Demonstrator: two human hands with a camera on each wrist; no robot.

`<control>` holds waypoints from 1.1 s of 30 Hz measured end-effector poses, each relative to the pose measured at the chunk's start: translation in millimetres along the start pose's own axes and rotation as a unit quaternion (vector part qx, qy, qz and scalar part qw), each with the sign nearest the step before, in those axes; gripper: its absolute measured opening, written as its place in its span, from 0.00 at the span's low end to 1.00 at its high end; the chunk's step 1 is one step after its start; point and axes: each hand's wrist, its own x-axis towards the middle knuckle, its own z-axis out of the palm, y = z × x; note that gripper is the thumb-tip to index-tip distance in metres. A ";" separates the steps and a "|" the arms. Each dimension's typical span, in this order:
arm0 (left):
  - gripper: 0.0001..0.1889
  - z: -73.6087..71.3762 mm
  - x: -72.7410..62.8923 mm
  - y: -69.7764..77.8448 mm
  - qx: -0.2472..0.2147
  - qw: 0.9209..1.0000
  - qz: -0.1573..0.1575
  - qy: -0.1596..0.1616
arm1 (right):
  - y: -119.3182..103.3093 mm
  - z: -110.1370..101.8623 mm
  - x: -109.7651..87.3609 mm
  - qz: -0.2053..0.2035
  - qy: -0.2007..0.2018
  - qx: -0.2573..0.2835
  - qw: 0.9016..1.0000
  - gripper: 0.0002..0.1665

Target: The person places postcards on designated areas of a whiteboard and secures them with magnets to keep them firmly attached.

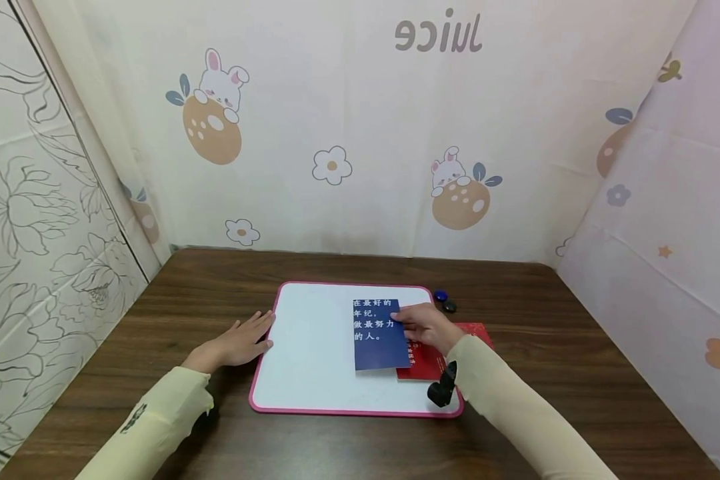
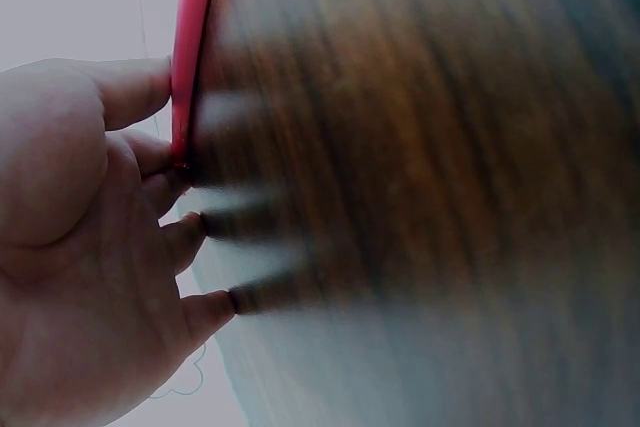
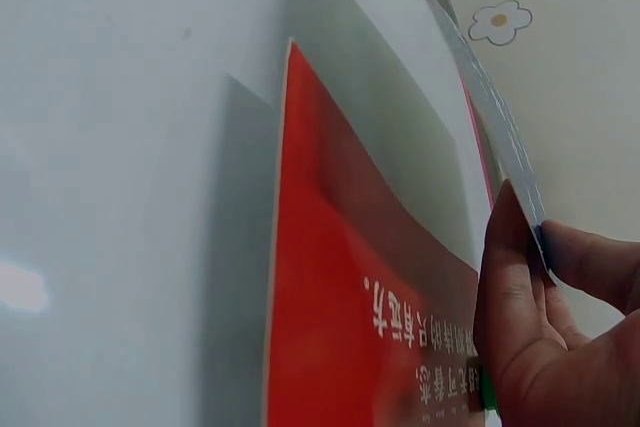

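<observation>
My left hand (image 1: 240, 340) rests with extended fingers at the left side of a pink-framed whiteboard (image 1: 312, 360). In the left wrist view, thumb and fingertips of that hand (image 2: 90, 217) touch or lie close by the pink frame (image 2: 193, 37). Over the board's right half, my right hand (image 1: 426, 325) pinches the right edge of a dark blue card (image 1: 381, 353) with white Chinese writing. Seen edge-on in the right wrist view, the blue card (image 3: 500, 112) runs up from between thumb and fingers. Beneath that hand lies a red card (image 1: 423, 363), partly covered by hand and sleeve.
Two small round pieces, one blue (image 1: 441, 295) and one dark (image 1: 450, 306), lie on the brown table (image 1: 516, 300) beside the board's upper right corner. A small green object (image 3: 488, 387) shows by the red card. Behind the table hangs a patterned curtain (image 1: 360, 220).
</observation>
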 end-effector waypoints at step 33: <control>0.34 -1.0 1.1 -1.1 0.003 1.000 -0.006 -0.007 | 4.1 32.1 4.5 -0.005 0.034 -0.063 0.997 0.23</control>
